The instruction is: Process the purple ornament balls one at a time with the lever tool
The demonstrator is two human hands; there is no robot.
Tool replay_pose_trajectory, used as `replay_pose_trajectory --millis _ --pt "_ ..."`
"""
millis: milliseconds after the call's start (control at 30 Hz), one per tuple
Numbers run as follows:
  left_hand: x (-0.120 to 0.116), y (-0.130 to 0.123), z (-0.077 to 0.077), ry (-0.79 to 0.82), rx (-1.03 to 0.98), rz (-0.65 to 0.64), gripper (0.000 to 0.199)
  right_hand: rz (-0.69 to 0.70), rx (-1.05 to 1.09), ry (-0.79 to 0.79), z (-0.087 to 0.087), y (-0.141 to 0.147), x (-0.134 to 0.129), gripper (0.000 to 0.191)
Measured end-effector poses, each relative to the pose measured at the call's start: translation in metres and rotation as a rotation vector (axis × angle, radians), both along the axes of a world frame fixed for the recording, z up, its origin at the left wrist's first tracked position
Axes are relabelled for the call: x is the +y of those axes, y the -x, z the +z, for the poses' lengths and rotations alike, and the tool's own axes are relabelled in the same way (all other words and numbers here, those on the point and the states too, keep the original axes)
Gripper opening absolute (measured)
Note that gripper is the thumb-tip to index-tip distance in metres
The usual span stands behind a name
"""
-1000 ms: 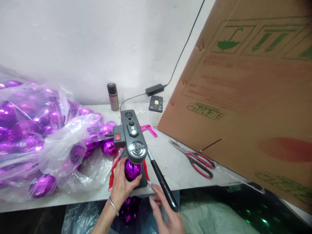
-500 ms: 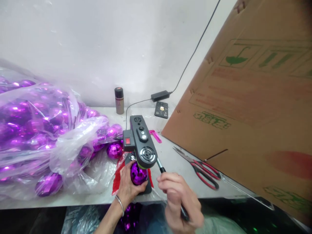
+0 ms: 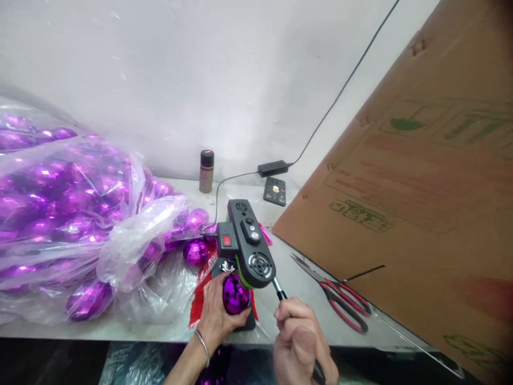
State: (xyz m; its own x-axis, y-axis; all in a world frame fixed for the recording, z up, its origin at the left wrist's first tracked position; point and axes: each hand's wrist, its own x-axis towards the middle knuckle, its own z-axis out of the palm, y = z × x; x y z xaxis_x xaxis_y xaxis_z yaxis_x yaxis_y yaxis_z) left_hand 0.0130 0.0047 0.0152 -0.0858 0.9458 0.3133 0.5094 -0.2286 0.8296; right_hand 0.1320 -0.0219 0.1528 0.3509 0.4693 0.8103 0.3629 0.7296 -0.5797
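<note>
1. Head view up, and I've got the left hand wrapped around a purple mirrored ball, fingers on one side, thumb curling along the lower edge
2. That ball sits right at the front end of a black machine, partly tucked beneath its head, with red cloth spread around the base
3. Over to the right hand: I see its fingers clenched on the dark handle of a lever, the metal shaft slanting up behind the machine's head; where it joins, I can't tell
4. Left of all this, a clear bag bulges with more purple balls, and one loose ball lies near the machine
5. On the right, red-and-black scissors rest on the table beside a big cardboard box
</note>
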Motion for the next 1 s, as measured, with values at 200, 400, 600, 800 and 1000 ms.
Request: replay_pose_trajectory --millis 200,400,600,800,1000 --pt "0.000 0.001 0.002 0.013 -0.002 -0.011 0.078 -0.014 0.005 -0.011 0.006 0.002 0.002 0.052" --pt "0.000 -0.001 0.003 0.013 -0.004 -0.006 0.077 -0.018 0.028 -0.015 0.008 0.005 0.002 0.052" --pt "-0.001 -0.001 0.000 0.024 0.006 -0.009 0.081 -0.028 0.054 0.004 0.007 0.007 0.001 0.052" --pt "0.000 -0.001 -0.004 0.006 0.040 -0.014 0.081 -0.038 0.088 -0.006 0.008 0.009 0.002 0.054" --pt "0.000 -0.003 -0.006 -0.073 0.069 0.009 0.081 0.002 0.109 -0.017 0.006 0.011 0.002 0.053"
